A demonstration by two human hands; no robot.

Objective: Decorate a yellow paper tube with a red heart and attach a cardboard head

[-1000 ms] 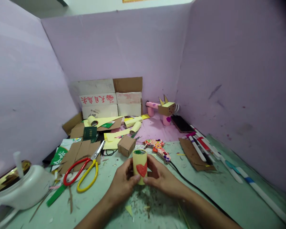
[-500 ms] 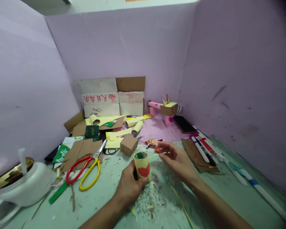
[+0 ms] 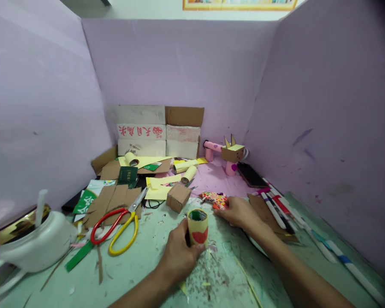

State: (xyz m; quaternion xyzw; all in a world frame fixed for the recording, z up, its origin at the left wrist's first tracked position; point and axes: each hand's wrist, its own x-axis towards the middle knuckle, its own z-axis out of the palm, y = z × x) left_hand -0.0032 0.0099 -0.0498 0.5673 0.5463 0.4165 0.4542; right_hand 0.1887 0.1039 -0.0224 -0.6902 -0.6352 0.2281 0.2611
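My left hand (image 3: 181,248) is closed around a short yellow paper tube (image 3: 198,220). The tube stands upright on the table, with a red painted shape on its front and a green, greyish inside. Farther right, my right hand (image 3: 239,212) has its fingers closed on the near end of a small red-and-orange patterned packet (image 3: 213,198); what the packet holds is hidden. Just behind the tube sits a small brown cardboard box (image 3: 178,197).
Red-and-yellow-handled scissors (image 3: 118,226) lie left on cardboard pieces, beside a white teapot-like vessel (image 3: 48,241). Yellow paper rolls (image 3: 189,174) and a pink animal figure (image 3: 231,156) are behind. Markers (image 3: 273,210) and a phone (image 3: 252,174) line the right wall.
My right hand has reached forward, its fingers closing on the patterned packet. My left hand still holds the tube upright. The whole view has shifted slightly.
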